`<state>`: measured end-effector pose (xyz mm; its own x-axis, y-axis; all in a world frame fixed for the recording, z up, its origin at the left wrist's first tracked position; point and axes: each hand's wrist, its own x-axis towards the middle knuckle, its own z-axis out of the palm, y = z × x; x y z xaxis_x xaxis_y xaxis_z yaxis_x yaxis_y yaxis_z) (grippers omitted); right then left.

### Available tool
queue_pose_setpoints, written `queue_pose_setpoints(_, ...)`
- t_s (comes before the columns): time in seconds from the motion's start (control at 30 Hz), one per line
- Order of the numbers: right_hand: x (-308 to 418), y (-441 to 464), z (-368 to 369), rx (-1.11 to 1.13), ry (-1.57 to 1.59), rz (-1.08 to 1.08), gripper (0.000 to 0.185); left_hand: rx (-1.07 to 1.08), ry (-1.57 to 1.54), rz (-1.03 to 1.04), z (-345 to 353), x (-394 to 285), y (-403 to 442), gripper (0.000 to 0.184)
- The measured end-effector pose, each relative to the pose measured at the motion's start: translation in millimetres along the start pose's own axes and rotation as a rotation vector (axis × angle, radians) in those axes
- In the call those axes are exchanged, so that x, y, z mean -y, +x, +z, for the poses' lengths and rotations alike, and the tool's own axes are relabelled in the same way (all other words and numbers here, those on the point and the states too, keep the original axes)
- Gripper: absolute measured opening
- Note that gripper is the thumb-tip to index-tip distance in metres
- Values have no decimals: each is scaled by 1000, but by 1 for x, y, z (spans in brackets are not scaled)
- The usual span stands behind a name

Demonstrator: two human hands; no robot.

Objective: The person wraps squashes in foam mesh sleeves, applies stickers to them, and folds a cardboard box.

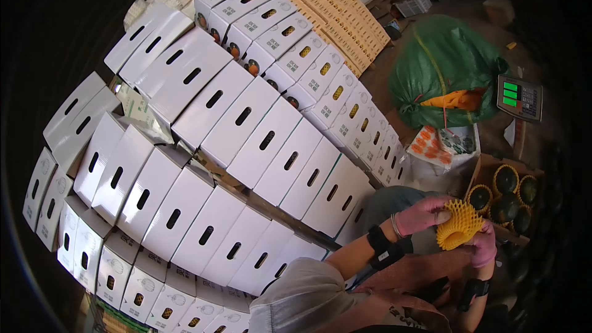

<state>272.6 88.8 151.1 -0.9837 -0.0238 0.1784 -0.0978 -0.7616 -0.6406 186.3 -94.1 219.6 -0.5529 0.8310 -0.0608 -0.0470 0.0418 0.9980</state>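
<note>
A yellow foam net sleeve [457, 225] is stretched between my two hands, its round open end facing down and toward me. My left hand [420, 217], in a pink glove, grips the sleeve's left side with the thumb on top. On the right edge, my right hand [484, 245], also pink-gloved, has its fingers closed around the netting. Whether anything sits inside the sleeve I cannot tell. Just beyond the right hand is an open cardboard box [483, 172] with several dark green squashes [505, 207], most of them in yellow foam nets.
Rows of stacked white cartons [243, 129] with hand slots fill the left and middle. Behind them lies a pile of tan slatted pieces [336, 15]. A large green sack [438, 55] stands at the back right, beside a digital scale display [520, 98]. Printed bags [431, 147] lie below the sack.
</note>
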Motion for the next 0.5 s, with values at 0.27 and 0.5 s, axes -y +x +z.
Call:
queue_pose_setpoints(0.27, -15, 9, 6, -113, -140, -195, 41, -342, 867, 545, 22, 4, 22, 19)
queue_pose_setpoints(0.5, -14, -16, -15, -54, -528, -371, 28, 444, -42, -355, -12, 0, 19, 38)
